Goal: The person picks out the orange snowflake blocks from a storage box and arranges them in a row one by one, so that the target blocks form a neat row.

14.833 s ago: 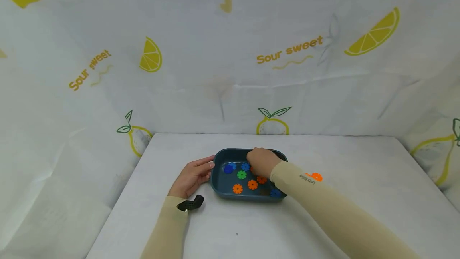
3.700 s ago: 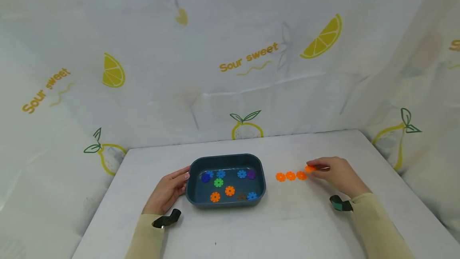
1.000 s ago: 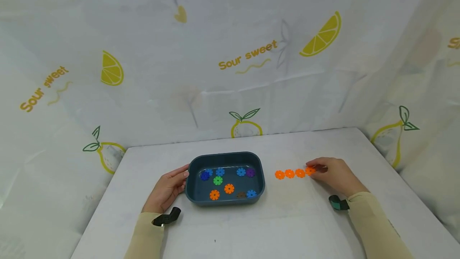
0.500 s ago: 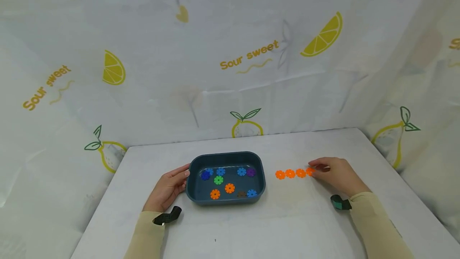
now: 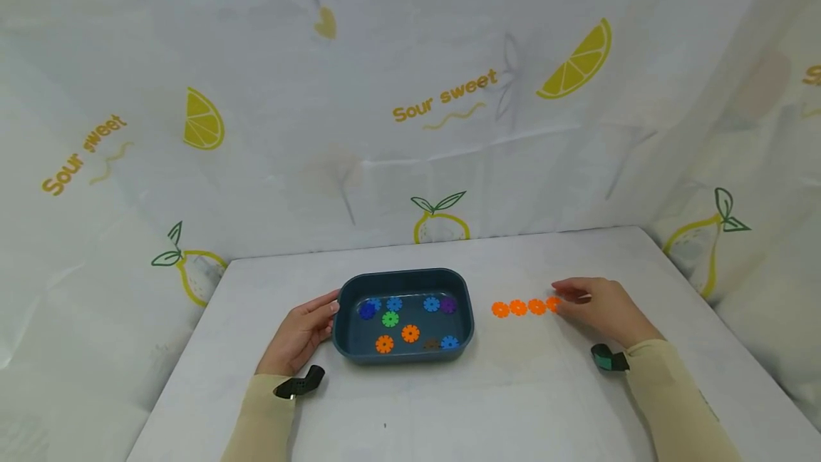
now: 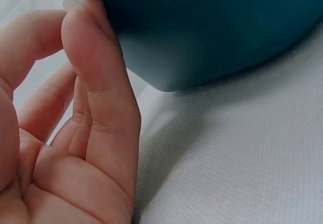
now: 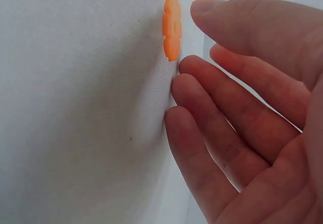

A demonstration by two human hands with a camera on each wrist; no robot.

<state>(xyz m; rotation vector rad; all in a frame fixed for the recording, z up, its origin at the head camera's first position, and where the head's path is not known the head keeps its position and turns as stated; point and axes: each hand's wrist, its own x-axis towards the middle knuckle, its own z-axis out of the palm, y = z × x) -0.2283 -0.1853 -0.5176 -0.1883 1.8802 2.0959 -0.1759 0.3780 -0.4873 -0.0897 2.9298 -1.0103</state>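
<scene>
Wearing black wrist bands point(image 5: 299, 383). Resting the left hand point(image 5: 298, 331), loose-fingered, against a dark tray point(image 5: 404, 358) of coloured discs point(image 5: 390, 319). Parting thumb from fingers of the right hand point(image 5: 606, 309) beside the orange row point(image 5: 521, 307) right of the tray, partly hiding the end disc point(image 5: 552, 304). Behind, facing lemon-print cloth point(image 5: 385, 191). No longer pinching that disc, unlike seconds ago.

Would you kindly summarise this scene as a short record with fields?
Tray: dark teal, on a white table
In tray: green disc, purple disc, brown disc, two orange discs, several blue discs
Right of tray: row of four orange discs
Left hand: touching tray's left side
Right hand: beside the row's rightmost disc
Backdrop: white, lemon-printed
</scene>
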